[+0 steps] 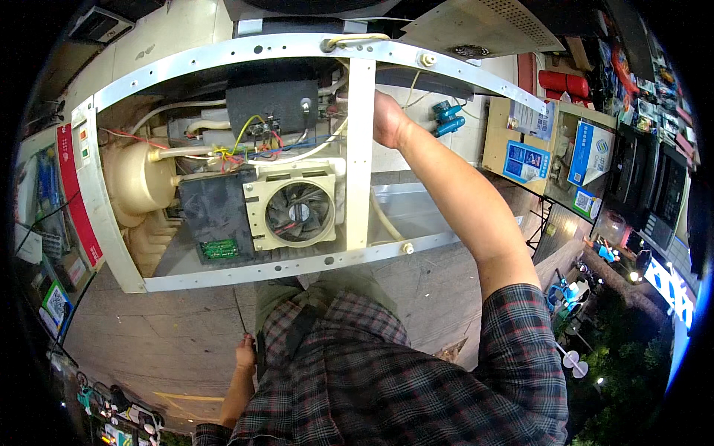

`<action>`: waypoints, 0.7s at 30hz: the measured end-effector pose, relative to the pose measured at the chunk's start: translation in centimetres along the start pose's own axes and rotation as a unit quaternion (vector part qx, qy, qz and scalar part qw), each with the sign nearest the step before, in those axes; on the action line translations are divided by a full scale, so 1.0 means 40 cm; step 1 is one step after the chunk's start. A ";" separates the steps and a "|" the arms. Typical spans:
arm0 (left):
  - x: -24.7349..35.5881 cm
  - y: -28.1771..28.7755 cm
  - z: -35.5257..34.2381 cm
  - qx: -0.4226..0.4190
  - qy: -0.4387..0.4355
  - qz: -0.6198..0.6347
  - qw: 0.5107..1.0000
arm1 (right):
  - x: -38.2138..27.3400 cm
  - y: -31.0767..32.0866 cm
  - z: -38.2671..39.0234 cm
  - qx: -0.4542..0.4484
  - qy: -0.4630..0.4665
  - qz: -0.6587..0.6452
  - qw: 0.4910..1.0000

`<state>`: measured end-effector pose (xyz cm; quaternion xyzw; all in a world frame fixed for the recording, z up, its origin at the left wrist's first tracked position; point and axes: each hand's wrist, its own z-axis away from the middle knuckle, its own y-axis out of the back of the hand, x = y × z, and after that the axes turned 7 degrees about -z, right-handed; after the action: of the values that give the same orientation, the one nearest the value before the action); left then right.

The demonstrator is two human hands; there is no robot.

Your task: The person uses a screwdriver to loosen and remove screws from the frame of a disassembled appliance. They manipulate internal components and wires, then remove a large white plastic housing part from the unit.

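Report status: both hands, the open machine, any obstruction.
Right hand beside white metal upright, fingers hidden. Left hand low beside body, grip unclear. Open metal-framed machine, beige square-framed fan exposed. Upright blocks view of right fingertips.

A head-worn fisheye looks down from close above the plaid shirt (387, 375) and the open-framed machine (360, 160).

Far right, red cylinders (563, 83) lie beyond a wooden cabinet (494, 141) bearing blue posters (526, 160), with a dark machine (666, 186) farther right. Nearer on the right are a blue scooter (570, 292) and greenery (632, 360). A glass case (33, 238) stands left; near left, a yellow line (192, 398) marks the pavement (149, 342).
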<state>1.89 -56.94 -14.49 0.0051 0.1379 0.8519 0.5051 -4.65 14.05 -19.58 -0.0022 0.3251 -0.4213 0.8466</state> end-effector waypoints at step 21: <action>-0.076 0.007 -0.046 0.002 -0.070 -0.011 0.997 | -0.071 -0.128 0.070 0.010 -0.027 -0.060 0.998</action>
<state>2.86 -60.14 -15.81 0.0641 0.1039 0.8436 0.5229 -8.00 12.02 -14.39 -0.0251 0.2974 -0.4746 0.8281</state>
